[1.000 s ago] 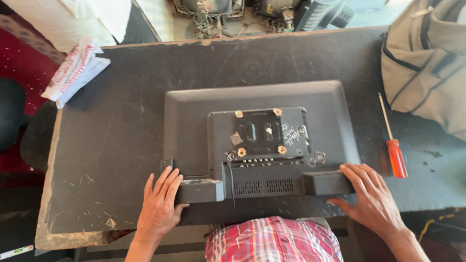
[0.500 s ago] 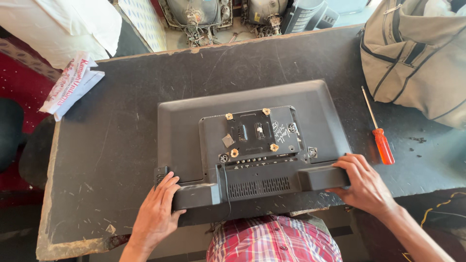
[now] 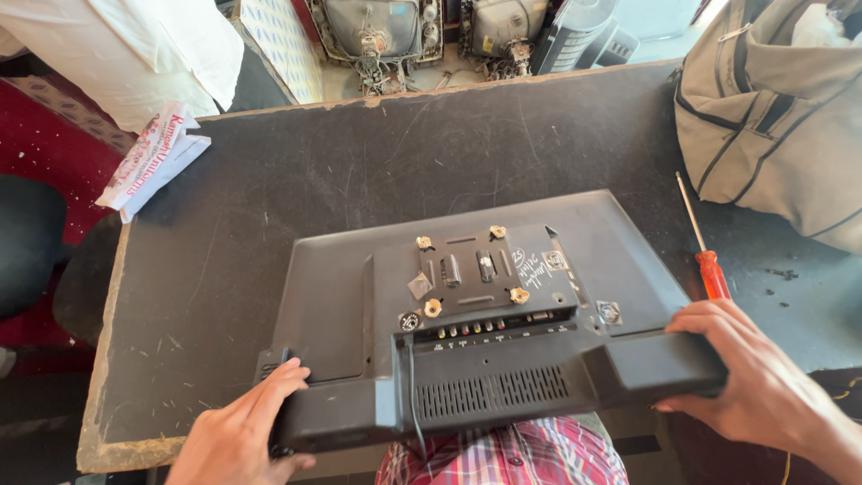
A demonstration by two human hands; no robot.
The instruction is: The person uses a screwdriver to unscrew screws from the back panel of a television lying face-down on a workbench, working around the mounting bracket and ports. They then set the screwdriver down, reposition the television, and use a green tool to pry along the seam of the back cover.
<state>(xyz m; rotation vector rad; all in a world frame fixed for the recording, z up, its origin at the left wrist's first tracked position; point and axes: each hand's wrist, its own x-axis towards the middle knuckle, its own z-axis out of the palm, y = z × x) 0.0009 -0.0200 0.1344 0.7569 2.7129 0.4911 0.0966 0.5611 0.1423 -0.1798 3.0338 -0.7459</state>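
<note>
1. A flat-panel monitor point(image 3: 485, 314) is seen lying face down on the dark worktable point(image 3: 269, 233), back panel up, its long axis running left to right across the person's front; the near edge is lifted slightly toward the body, overhanging the table's near edge.
2. The left hand point(image 3: 238, 436) is placed on the near-left corner of the monitor, fingers together and curled over the bottom edge; a grip is judged, though the thumb side is partly hidden.
3. The right hand point(image 3: 754, 382) is wrapped around the near-right corner, fingers point(image 3: 709, 319) spread lightly over the top of the casing, thumb underneath not shown.
4. Both hands sit at opposite ends of the long axis, roughly equally near; the monitor's bulk lies away from the hands, toward the far side.
5. A red-handled screwdriver point(image 3: 705, 247) lies just beside the monitor's right edge, nearer the right hand, untouched.
6. A grey bag point(image 3: 772, 108) is at far right, a folded paper packet point(image 3: 148, 162) at far left, well apart.
</note>
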